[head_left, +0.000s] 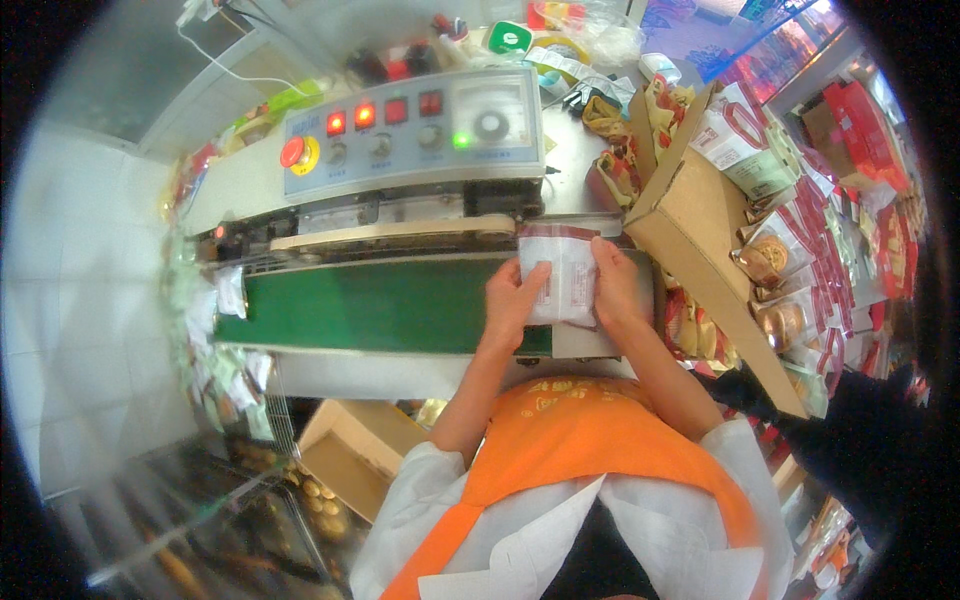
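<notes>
Between my two hands is a white food pouch with a dark red band along its top edge. My left hand grips its left side, thumb across the front. On the opposite side my right hand pinches the pouch's edge. The pouch's top edge lies at the right end of a band sealing machine, by its sealing belt. Below the belt runs a green conveyor. Far to the left, another small white pouch sits at the conveyor's end.
On the control panel are lit red switches, a dial and a red stop button. To the right, a cardboard box stands beside many filled pouches. An open carton is below left. More packets pile past the conveyor's left end.
</notes>
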